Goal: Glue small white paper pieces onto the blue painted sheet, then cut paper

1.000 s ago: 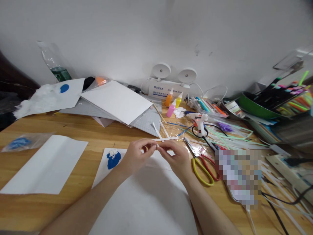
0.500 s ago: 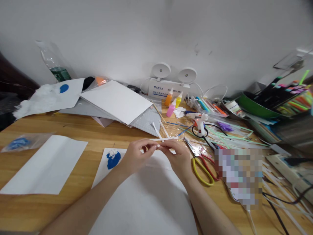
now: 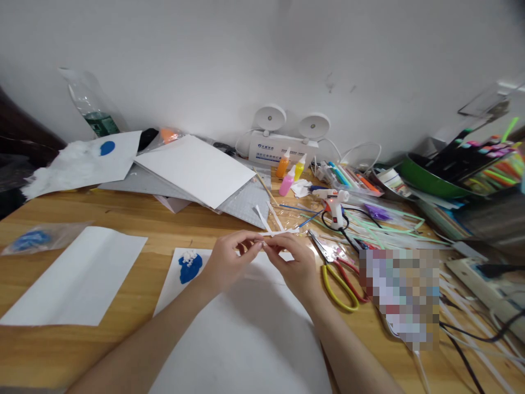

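My left hand [image 3: 229, 256] and my right hand [image 3: 293, 260] meet fingertip to fingertip above a large white sheet of paper [image 3: 250, 339]. Both are closed in a pinch around a small white piece, now almost wholly covered by the fingers. Just beyond the fingertips lie thin white paper strips [image 3: 279, 233]. Left of my left hand, a blue patch [image 3: 191, 271] on white paper bears a cluster of small white bits [image 3: 189, 256].
Scissors [image 3: 340, 290] with yellow and red handles lie right of my right hand. Behind them stands a hot glue gun [image 3: 335, 210] with its cord. Small paint bottles [image 3: 287, 183], a white board [image 3: 197, 169] and a folded white sheet [image 3: 76, 279] are around.
The white piece that showed between my fingertips is now mostly hidden by them. My right hand has shifted slightly left; the surroundings look the same.
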The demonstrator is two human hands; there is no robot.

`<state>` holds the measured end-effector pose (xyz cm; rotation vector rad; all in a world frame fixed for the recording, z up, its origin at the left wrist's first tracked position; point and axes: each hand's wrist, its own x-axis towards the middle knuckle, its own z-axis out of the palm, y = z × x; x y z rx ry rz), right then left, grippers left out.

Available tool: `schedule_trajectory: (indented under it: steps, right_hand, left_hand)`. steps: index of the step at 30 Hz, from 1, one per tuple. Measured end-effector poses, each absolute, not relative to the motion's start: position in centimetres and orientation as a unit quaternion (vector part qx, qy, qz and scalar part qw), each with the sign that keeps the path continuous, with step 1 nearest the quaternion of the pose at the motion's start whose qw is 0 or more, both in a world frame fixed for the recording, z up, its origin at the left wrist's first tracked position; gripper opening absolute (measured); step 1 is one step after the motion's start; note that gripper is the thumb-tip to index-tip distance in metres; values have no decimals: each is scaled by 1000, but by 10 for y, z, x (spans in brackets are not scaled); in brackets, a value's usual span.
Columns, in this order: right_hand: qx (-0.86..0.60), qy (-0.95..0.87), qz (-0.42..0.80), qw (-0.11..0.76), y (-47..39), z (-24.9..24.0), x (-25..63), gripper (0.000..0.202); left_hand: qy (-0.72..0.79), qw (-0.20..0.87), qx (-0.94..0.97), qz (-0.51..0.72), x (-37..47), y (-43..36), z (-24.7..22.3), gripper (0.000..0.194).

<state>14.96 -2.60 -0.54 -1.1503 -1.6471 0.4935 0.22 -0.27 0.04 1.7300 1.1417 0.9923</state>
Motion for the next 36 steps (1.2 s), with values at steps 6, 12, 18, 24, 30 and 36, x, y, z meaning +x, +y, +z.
schedule_trajectory:
  steps: [6, 12, 18, 24, 30, 36]
  right_hand:
    - [-472, -693, 214, 501, -24, -6, 153, 5]
    - [-466, -702, 231, 486, -25, -6, 153, 6]
    - [-463, -702, 244, 484, -25, -7, 154, 7]
    - [-456, -699, 240, 496, -24, -7, 154, 9]
    - [-467, -679, 236, 515, -24, -7, 154, 8]
    - [-475, -670, 247, 515, -24, -7, 154, 8]
  left_hand:
    - [468, 398, 678, 404, 2, -2, -1, 15]
    - [469, 381, 688, 403, 2, -3, 0, 13]
    - [455, 385, 702, 389, 2, -3, 4, 12]
    - [450, 396, 700, 387, 2, -4, 3, 15]
    - [444, 408, 699, 384, 1, -4, 4, 15]
    - [440, 414, 698, 384, 2, -4, 4, 16]
